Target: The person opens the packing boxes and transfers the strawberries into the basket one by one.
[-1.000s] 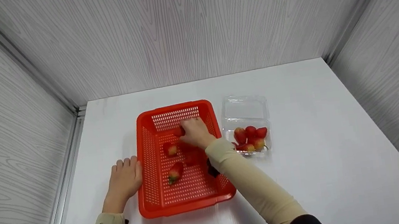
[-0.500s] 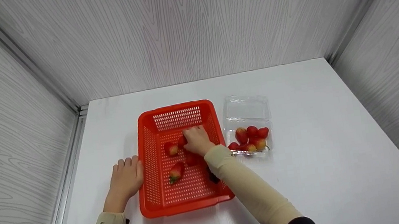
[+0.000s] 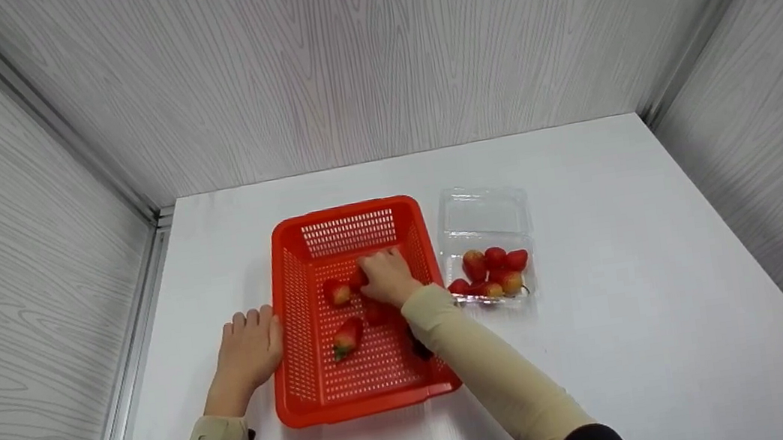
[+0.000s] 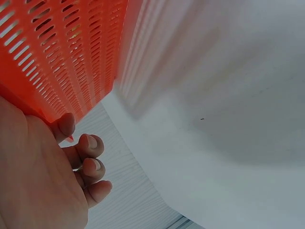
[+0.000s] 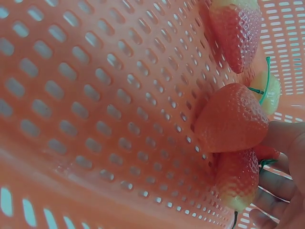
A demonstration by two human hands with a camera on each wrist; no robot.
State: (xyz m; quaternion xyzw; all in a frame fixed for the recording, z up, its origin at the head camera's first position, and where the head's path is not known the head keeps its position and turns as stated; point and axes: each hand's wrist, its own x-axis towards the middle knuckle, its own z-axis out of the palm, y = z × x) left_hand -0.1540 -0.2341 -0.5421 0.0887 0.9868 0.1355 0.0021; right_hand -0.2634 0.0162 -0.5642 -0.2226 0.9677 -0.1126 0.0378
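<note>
Left hand (image 3: 250, 351), fingers loose, touches the left edge of the basket (image 3: 371, 408). Right hand (image 3: 388, 278) touches strawberries (image 5: 232, 120) inside; grasping, I can't tell.

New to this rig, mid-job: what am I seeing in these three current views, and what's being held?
There's no machine: just a person's bare hands. One camera on the head looks forward and down; one on each wrist watches that hand. On the white table sit a red basket with strawberries and an open clear box with more. The left hand touches the basket's side, holding nothing. The right hand is inside, a strawberry among its fingers; I can't tell how firm the grip is.
</note>
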